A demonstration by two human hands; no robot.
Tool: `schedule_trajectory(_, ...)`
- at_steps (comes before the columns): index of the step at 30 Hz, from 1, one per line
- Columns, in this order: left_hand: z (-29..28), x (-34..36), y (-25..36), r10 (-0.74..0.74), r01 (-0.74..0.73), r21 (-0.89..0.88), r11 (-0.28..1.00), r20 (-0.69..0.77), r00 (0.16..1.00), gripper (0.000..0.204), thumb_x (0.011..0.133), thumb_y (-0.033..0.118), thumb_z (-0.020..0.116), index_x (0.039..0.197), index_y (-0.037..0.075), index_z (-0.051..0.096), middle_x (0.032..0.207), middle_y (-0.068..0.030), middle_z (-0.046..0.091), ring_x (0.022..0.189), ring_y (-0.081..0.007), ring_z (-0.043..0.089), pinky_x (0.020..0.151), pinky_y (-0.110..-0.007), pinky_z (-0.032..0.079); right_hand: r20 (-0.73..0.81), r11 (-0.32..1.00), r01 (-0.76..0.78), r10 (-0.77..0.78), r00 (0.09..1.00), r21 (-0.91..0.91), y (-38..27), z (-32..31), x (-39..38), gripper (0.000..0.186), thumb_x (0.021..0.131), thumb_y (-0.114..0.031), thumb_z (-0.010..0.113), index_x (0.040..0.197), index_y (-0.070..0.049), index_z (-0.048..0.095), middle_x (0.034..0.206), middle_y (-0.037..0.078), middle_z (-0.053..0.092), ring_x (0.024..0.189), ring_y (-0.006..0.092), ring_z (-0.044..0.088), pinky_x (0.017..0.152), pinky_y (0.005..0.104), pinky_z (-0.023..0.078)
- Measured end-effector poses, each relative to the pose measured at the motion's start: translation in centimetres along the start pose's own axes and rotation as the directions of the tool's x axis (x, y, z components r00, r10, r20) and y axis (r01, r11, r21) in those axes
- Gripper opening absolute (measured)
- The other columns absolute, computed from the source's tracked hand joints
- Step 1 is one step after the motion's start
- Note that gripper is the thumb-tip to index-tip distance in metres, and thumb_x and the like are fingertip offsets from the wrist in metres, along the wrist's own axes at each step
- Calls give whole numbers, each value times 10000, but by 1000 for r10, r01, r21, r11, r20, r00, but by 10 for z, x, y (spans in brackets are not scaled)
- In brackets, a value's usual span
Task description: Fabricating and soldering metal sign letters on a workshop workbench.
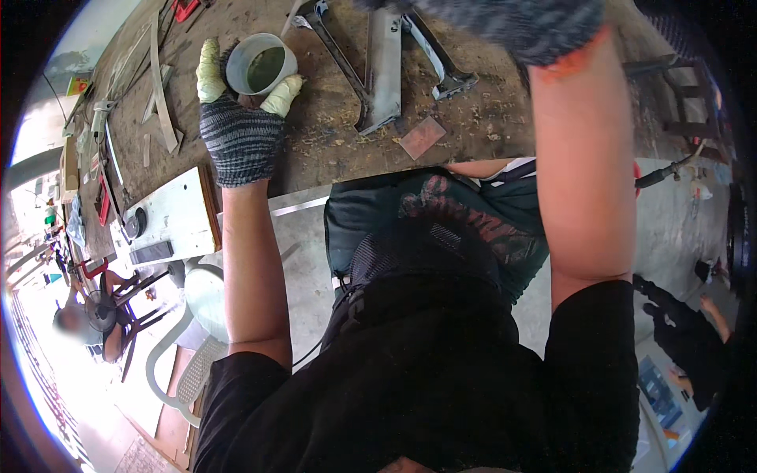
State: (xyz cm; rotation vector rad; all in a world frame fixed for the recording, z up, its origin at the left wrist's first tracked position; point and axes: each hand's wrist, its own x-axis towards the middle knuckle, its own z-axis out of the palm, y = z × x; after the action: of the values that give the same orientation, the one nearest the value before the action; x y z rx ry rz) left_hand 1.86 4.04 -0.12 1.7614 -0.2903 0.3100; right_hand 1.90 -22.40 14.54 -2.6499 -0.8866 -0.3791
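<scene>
My left hand point(239, 146), in a dark striped knit glove with pale tape around the fingers, is closed around a small whitish plastic cup point(241, 69) with murky greenish liquid inside. The tip of a thin pale stick point(290, 17) shows by the cup's far rim. My right hand point(544, 30), in a dark glove with an orange cuff, reaches across the top edge and is smeared by motion; its fingers are not clear. Below and left of it lies a grey angular metal frame piece point(384, 67) with slanting legs. A reddish-brown rectangular sheet point(423, 138) lies nearer me.
The worn wooden bench point(331, 162) carries metal strips point(160, 94) at left. A white board point(177, 206) juts out by the bench's left end, near a pale green plastic chair point(206, 303). One person point(102, 315) is at far left, another point(686, 335) at far right.
</scene>
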Motion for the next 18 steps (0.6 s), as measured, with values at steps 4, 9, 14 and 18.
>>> schedule_trajectory(4, 1, 2, 1, -19, 19, 71, 997, 1, 1000, 1005, 722, -73, 848, 1527, 179, 301, 1301, -155, 605, 1160, -272, 647, 988, -421, 575, -56, 998, -41, 39, 998, -41, 19, -8, -20, 354, 998, -257, 525, 775, -20, 665, 751, 142, 665, 716, 306, 651, 635, 442, 510)
schedule_trajectory(9, 3, 0, 2, -47, 50, 67, 997, -38, 998, 989, 719, -66, 855, 1518, 188, 329, 1299, -147, 607, 1162, -266, 643, 993, -420, 570, -59, 998, -7, 4, 998, -56, 14, 4, -24, 350, 998, -264, 529, 784, -24, 668, 746, 138, 665, 709, 302, 649, 630, 441, 508)
schedule_trajectory(14, -1, 0, 0, -39, 41, 58, 997, -35, 999, 988, 712, -45, 870, 1514, 180, 339, 1293, -142, 608, 1160, -263, 642, 984, -418, 569, -53, 996, 64, -67, 996, -56, 7, 21, -16, 346, 998, -271, 534, 794, -28, 671, 741, 133, 664, 702, 299, 647, 625, 439, 506)
schedule_trajectory(18, 0, 2, 1, 1, 3, 120, 993, -32, 999, 987, 705, -28, 882, 1510, 176, 349, 1291, -136, 608, 1156, -262, 640, 982, -416, 564, -39, 993, 91, -94, 995, -72, 4, 26, -13, 343, 998, -277, 537, 801, -31, 673, 737, 129, 664, 697, 296, 646, 621, 437, 504)
